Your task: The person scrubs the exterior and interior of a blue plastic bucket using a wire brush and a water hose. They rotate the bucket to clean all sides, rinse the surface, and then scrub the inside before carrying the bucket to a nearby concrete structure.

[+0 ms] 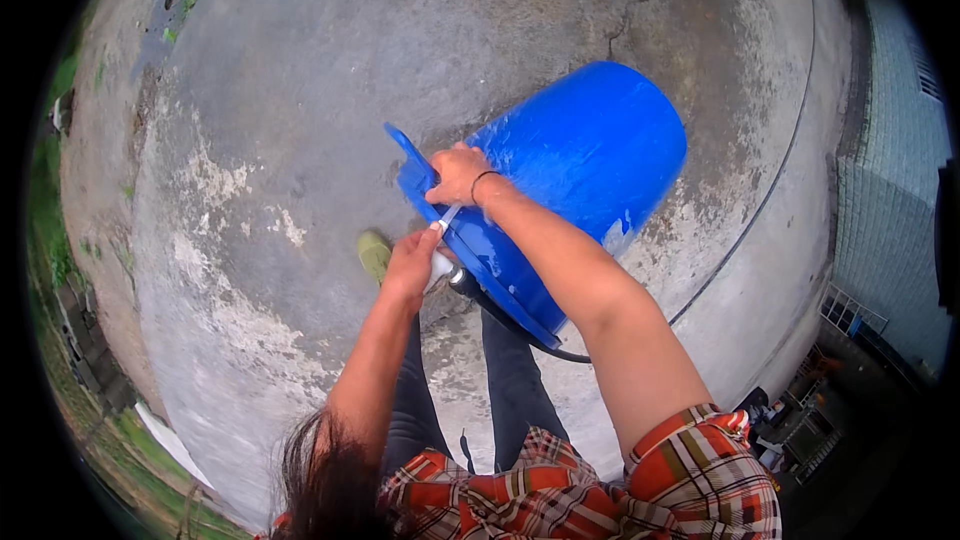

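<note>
A blue plastic barrel or tub (592, 142) lies on its side or tilted on the concrete in front of me, its rim towards my legs. My left hand (412, 259) is closed around a white spray nozzle (441, 266) joined to a black hose (499, 311). From the nozzle a jet of water (451, 214) runs towards the rim, close to my right hand. My right hand (459, 174), with a dark band at its wrist, rests on the barrel beside its rim and a projecting blue handle (405, 141). Its fingertips are partly hidden. The barrel's outer wall looks wet.
Stained concrete ground (300, 90) surrounds the barrel. A thin dark hose or cable (780, 172) curves across it at right. My shoe (373, 255) stands left of the barrel rim. Stacked blocks (94, 349) lie at far left, and assorted items (810, 427) at lower right.
</note>
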`<state>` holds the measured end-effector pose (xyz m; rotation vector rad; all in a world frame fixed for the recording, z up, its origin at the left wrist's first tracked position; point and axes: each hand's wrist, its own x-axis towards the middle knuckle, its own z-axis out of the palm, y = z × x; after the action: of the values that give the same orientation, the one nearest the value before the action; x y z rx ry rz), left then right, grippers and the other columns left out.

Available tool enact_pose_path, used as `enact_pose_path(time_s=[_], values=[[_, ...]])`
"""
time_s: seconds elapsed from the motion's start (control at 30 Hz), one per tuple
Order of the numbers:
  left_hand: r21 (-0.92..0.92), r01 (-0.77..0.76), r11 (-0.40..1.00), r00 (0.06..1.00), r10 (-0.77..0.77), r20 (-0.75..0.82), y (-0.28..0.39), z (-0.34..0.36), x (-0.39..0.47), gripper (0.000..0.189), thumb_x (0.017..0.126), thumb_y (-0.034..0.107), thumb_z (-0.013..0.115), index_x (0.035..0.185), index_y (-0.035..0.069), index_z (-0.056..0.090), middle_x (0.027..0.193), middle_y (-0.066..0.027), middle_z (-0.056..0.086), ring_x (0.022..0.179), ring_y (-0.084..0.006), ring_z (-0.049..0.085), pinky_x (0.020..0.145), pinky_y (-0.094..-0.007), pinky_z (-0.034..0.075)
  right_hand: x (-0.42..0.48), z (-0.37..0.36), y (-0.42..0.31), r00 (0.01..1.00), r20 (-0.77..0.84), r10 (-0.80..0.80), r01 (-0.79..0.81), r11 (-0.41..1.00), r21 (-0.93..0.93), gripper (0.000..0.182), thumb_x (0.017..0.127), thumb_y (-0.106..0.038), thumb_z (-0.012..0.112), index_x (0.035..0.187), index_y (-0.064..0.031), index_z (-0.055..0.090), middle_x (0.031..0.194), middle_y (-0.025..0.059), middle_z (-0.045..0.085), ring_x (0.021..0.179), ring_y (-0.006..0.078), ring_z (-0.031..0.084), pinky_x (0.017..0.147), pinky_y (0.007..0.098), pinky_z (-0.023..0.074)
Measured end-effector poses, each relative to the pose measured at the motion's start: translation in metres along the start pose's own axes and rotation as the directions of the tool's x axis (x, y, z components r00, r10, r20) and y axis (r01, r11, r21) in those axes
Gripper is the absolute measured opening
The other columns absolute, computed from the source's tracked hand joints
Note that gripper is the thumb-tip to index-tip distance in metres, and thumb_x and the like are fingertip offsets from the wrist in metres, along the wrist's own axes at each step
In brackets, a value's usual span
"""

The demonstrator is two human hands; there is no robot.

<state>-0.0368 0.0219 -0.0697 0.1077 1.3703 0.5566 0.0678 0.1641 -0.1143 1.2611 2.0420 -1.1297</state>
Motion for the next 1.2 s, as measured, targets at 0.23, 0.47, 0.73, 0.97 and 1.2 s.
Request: enact_pose_path(time_s=[0.23,0.47,0.73,0.97,1.2], values=[[-0.072,0.027,0.997,0.998,-0.030,-0.047,-0.008,-0.041,0.007,0.036,0.097,0.038,0.048,0.107,0.003,0.053,0.083,-0.0150,0.070,0.054,-0.0162,0.060,0.042,-0.0320,0.049,0.007,-0.010,0.002,0.990,0.127,-0.061,0.047,0.992,0.115,0.049,0.063,-0.041,0.074,0.100,-0.0100,0.071,0.105,0.0166,0.068,0.099,0.0314,0.065,0.088,0.0385,0.0493],[-0.123,0.070,0.990,0.997,-0.074,-0.032,0.001,-0.071,0.004,0.037,0.098,0.037,0.046,0.110,0.003,0.051,0.080,-0.0143,0.069,0.054,-0.0180,0.061,0.041,-0.0324,0.048,0.016,-0.012,-0.032,0.970,0.104,0.220,-0.232,0.964,0.126,0.061,0.068,-0.054,0.071,0.102,-0.0030,0.069,0.114,0.0206,0.064,0.107,0.0335,0.061,0.090,0.0389,0.0483],[-0.110,-0.026,0.994,1.000,0.026,0.006,0.039,-0.089,-0.028,0.043,0.097,0.036,0.048,0.121,0.000,0.048,0.083,-0.0139,0.069,0.058,-0.0165,0.060,0.046,-0.0306,0.049,-0.052,-0.055,-0.006,0.982,-0.186,0.028,0.036,0.944,0.328,0.050,0.073,-0.047,0.072,0.087,0.0010,0.070,0.089,0.0200,0.069,0.084,0.0322,0.067,0.077,0.0401,0.0519],[-0.065,-0.122,0.990,0.988,0.127,0.086,0.124,-0.092,-0.073,0.047,0.097,0.036,0.047,0.125,-0.002,0.045,0.091,-0.0167,0.069,0.062,-0.0162,0.061,0.047,-0.0296,0.049,-0.123,-0.096,-0.050,0.796,-0.602,0.058,0.280,0.847,0.452,0.049,0.079,-0.042,0.073,0.096,0.0031,0.063,0.083,0.0175,0.067,0.076,0.0312,0.066,0.069,0.0388,0.0514],[0.049,-0.160,0.986,0.987,0.158,0.042,0.170,-0.079,-0.092,0.051,0.098,0.036,0.047,0.130,-0.003,0.040,0.104,-0.0219,0.066,0.065,-0.0194,0.064,0.049,-0.0314,0.051,-0.132,0.003,-0.042,0.589,-0.801,-0.112,0.373,0.916,0.147,0.033,0.077,-0.024,0.075,0.094,0.0009,0.061,0.100,0.0166,0.058,0.092,0.0361,0.055,0.079,0.0420,0.0457]])
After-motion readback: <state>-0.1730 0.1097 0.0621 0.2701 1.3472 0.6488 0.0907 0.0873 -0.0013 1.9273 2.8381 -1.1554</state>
